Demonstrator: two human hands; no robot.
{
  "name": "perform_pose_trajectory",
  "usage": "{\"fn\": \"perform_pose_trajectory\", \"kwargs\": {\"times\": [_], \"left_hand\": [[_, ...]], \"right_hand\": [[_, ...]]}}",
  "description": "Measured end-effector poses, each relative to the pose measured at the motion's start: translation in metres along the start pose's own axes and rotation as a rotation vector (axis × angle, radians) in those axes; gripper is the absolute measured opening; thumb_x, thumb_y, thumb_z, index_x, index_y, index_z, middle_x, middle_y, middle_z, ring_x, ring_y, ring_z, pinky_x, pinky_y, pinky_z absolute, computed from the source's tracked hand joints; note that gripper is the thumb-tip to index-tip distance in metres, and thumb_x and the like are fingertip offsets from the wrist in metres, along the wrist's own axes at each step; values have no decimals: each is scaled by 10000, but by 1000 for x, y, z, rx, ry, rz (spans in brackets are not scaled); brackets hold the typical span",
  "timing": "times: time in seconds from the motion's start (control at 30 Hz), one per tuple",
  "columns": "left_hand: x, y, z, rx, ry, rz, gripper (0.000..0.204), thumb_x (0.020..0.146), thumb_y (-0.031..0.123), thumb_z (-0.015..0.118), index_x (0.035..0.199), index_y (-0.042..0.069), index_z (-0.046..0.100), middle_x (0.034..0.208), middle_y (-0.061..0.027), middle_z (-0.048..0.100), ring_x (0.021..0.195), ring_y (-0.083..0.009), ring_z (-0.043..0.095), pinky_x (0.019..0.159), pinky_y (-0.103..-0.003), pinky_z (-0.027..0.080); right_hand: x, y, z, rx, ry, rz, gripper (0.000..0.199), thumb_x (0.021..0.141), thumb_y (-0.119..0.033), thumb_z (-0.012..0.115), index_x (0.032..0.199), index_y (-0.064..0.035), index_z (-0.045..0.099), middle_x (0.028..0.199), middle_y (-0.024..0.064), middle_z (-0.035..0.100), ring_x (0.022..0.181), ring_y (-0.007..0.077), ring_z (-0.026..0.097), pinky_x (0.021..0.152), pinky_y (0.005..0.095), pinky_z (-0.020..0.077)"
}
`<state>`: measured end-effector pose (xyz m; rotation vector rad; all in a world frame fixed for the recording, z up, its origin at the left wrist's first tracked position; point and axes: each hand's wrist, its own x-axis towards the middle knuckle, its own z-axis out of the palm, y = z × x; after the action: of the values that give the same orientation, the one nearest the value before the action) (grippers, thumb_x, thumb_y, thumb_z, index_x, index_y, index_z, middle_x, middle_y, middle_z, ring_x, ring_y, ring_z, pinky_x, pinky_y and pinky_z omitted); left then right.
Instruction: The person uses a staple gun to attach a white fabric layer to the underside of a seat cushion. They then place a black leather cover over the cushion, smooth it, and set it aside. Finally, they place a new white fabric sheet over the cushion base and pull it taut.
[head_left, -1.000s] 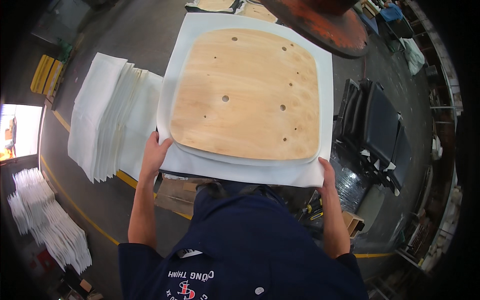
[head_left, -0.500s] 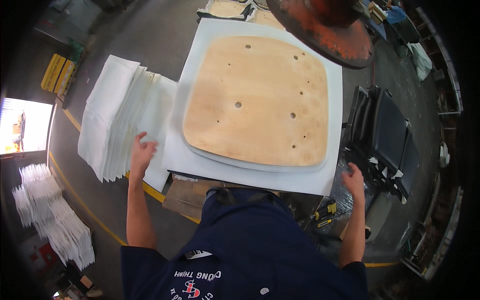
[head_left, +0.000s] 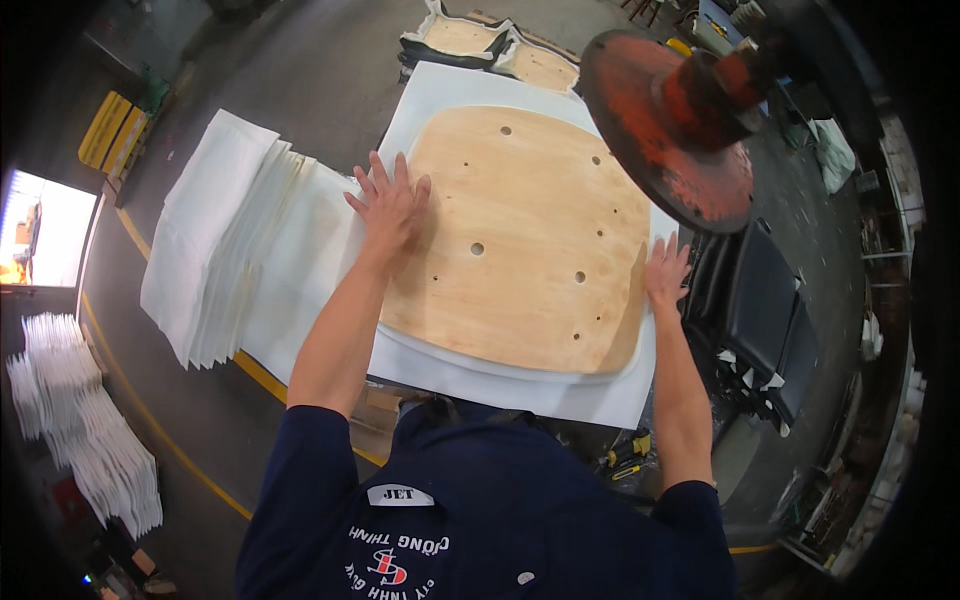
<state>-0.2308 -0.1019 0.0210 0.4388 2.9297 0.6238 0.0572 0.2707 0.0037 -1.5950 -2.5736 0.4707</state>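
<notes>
In front of me lies a rounded plywood seat panel (head_left: 530, 215) with several drilled holes. Under it is a white foam pad and a white sheet (head_left: 600, 400) whose edges stick out around the panel. My left hand (head_left: 393, 208) is at the panel's left edge, fingers spread, holding nothing. At the right edge, over the white sheet's border, is my right hand (head_left: 665, 272), its fingers apart and nothing in them. Whether either palm presses on the panel or hovers just above it is hard to tell.
A red, worn metal disc (head_left: 650, 125) on a machine arm overhangs the far right corner. White sheets (head_left: 215, 240) are stacked at left, and black padded seats (head_left: 765, 300) at right. Upholstered frames (head_left: 465, 35) sit beyond. Yellow-handled tools (head_left: 628, 455) lie near my right side.
Both hands have moved forward and inward, from beside the work to the panel's left and right edges. The view has shifted, so the red disc shows more fully.
</notes>
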Motion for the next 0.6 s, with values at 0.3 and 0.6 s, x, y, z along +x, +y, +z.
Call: {"fn": "perform_pose_trajectory", "kwargs": {"times": [0.3, 0.6], "left_hand": [[-1, 0, 12, -16, -42, -35, 691, 1012, 526, 418, 1585, 154, 317, 1685, -192, 127, 1521, -455, 155, 1188, -664, 125], [40, 23, -6, -29, -119, -150, 728, 971, 578, 456, 1591, 228, 305, 1671, -238, 95, 1465, -577, 163, 1147, -733, 134]], "right_hand": [[-38, -20, 3, -7, -102, -115, 600, 1049, -471, 306, 1608, -251, 294, 1647, 265, 205, 1467, 456, 323, 1164, 530, 309], [17, 4, -11, -19, -322, -200, 683, 1064, -489, 282, 1606, -76, 252, 1649, 249, 220, 1532, 403, 189, 1241, 465, 141]]}}
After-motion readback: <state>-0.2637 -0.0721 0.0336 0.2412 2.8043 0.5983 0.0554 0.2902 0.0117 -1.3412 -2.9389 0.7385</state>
